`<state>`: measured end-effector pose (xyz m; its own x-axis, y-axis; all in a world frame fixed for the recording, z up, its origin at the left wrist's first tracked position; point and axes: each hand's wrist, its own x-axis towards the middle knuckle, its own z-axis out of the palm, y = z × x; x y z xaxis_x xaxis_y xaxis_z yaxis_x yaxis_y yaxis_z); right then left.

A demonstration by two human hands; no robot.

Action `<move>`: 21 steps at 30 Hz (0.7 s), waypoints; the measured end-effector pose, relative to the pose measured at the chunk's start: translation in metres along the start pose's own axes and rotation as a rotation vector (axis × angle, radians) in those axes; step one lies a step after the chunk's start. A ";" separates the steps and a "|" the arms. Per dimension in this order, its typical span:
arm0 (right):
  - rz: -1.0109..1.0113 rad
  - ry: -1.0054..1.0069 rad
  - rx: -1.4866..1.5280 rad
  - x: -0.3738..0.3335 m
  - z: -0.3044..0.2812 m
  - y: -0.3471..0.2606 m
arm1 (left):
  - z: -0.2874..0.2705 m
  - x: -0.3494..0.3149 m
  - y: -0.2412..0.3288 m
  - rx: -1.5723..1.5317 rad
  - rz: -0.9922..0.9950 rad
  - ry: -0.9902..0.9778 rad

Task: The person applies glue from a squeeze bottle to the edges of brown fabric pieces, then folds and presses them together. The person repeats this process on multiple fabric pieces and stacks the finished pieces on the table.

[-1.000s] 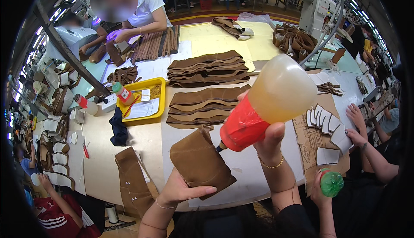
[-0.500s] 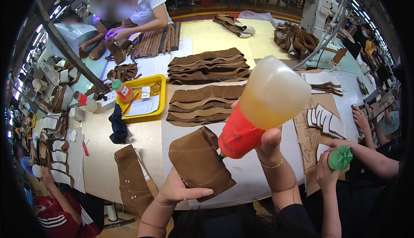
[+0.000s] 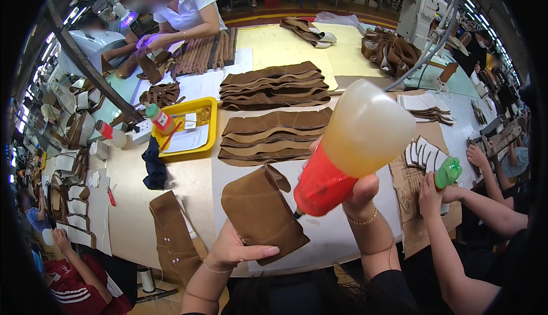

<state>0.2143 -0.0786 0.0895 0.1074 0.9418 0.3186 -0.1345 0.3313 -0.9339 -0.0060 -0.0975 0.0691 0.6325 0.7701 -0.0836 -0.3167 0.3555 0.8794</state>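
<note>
My left hand [image 3: 238,250] grips a folded brown leather piece [image 3: 262,209] by its lower left edge, with the thumb lying on its face. The piece is held up above the table, its top edge curling open. In my right hand [image 3: 359,196] is a translucent squeeze bottle [image 3: 374,126] with a red wrapped neck, tipped upside down. Yellowish liquid sits inside it. Its dark nozzle [image 3: 298,214] is at the leather piece's right edge; whether it touches cannot be made out. Most of my right fingers are hidden behind the bottle.
Ahead lie two rows of brown leather strips [image 3: 274,135]. A yellow tray [image 3: 212,126] holds a bottle and papers. Left of my hand lies another leather piece [image 3: 171,229]. At right, a co-worker's hand [image 3: 429,196] holds a green-ended bottle [image 3: 448,172] near white-edged pieces [image 3: 425,154].
The squeeze bottle has shifted slightly right and down, its nozzle still by the leather edge. The co-worker's green-ended bottle moved up and tilted. The person across the table leaned left.
</note>
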 end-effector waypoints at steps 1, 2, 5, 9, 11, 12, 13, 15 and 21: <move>-0.002 0.013 0.003 0.001 -0.001 0.001 | 0.000 0.000 0.000 0.004 0.002 -0.003; -0.019 0.040 0.002 0.006 0.001 0.000 | 0.001 0.000 0.000 0.008 0.005 -0.005; -0.072 0.066 0.007 0.016 0.006 0.002 | 0.003 0.000 0.001 0.012 0.008 -0.001; -0.078 0.055 0.018 0.020 0.009 0.002 | 0.004 0.000 0.003 0.007 0.007 -0.002; -0.028 0.025 0.029 0.015 0.007 0.000 | 0.004 0.000 0.003 -0.002 0.004 -0.006; -0.006 0.009 0.037 0.013 0.007 -0.001 | 0.004 0.000 0.003 -0.007 0.003 -0.009; 0.008 -0.009 0.050 0.010 0.008 -0.005 | 0.003 0.001 0.003 -0.010 0.000 -0.009; 0.030 -0.028 0.067 0.005 0.007 -0.006 | 0.002 0.001 0.001 -0.016 -0.007 -0.008; 0.035 0.029 0.062 0.010 0.005 -0.001 | 0.005 0.003 0.001 -0.030 0.003 -0.005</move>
<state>0.2105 -0.0691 0.0943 0.1300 0.9512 0.2799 -0.1989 0.3016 -0.9325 -0.0012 -0.0973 0.0718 0.6353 0.7683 -0.0784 -0.3398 0.3693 0.8650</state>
